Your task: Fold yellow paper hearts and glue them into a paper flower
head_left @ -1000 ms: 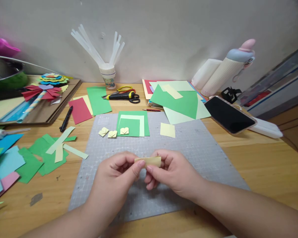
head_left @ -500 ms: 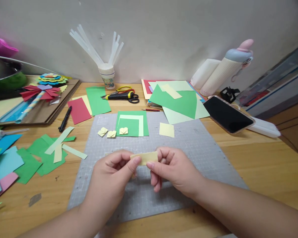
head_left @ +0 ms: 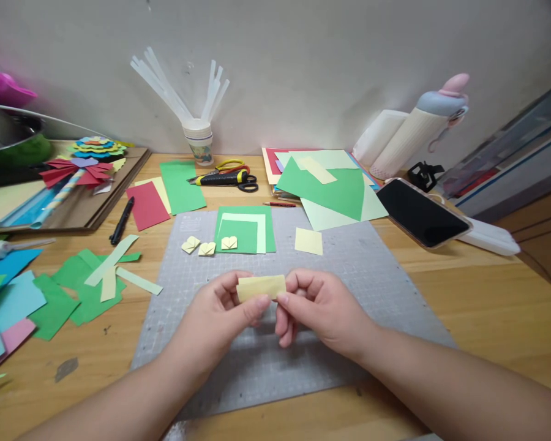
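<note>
A folded strip of pale yellow paper [head_left: 261,286] is held between both hands above the grey cutting mat [head_left: 349,331]. My left hand [head_left: 227,306] pinches its lower edge with the thumb in front. On the other end, my right hand [head_left: 314,303] grips the lower corner between thumb and bent fingers. Farther back on the mat lie three small folded yellow paper hearts [head_left: 207,248], one of them on a green paper sheet [head_left: 245,211]. A flat yellow paper square [head_left: 308,241] rests to their right.
Green paper scraps [head_left: 55,306] cover the left side near a black pen [head_left: 122,220]. Scissors and a cutter [head_left: 224,178] lie behind the mat, beside a paper cup [head_left: 199,147] of white sticks. At right are stacked papers [head_left: 326,190], a phone [head_left: 422,211] and a bottle [head_left: 413,135].
The folded paper has risen slightly and shifted left, showing more of its front face. My left thumb has slid right along its lower edge, closer to the right thumb.
</note>
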`<state>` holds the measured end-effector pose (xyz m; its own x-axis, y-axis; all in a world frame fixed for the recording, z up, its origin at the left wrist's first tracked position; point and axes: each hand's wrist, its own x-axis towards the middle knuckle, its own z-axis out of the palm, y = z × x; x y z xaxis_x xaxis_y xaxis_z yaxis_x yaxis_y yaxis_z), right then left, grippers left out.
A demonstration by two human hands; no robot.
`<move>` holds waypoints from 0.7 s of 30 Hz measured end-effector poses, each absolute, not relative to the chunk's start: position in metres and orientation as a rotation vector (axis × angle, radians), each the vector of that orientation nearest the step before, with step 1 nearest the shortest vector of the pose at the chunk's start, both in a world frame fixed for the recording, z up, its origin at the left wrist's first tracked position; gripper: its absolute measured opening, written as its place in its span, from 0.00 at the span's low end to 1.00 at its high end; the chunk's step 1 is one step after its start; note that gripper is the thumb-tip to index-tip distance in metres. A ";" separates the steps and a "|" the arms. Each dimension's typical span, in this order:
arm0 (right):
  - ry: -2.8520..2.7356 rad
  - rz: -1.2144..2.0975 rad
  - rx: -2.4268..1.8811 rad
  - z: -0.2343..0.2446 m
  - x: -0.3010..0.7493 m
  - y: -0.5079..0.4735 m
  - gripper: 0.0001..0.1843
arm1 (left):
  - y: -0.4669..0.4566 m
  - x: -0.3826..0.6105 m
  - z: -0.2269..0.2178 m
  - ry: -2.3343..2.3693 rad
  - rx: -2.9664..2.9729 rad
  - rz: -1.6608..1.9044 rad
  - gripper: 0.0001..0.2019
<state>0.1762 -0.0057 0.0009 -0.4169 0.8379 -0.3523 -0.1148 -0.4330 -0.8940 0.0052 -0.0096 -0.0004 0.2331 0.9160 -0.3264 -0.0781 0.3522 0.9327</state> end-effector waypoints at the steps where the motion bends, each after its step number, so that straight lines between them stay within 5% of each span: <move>1: -1.118 1.900 -1.136 0.001 0.176 -0.006 0.16 | -0.009 0.005 -0.001 1.083 0.989 0.815 0.12; 21: -1.020 1.708 -1.172 -0.002 0.186 0.008 0.12 | 0.009 -0.006 -0.005 1.201 0.799 1.044 0.10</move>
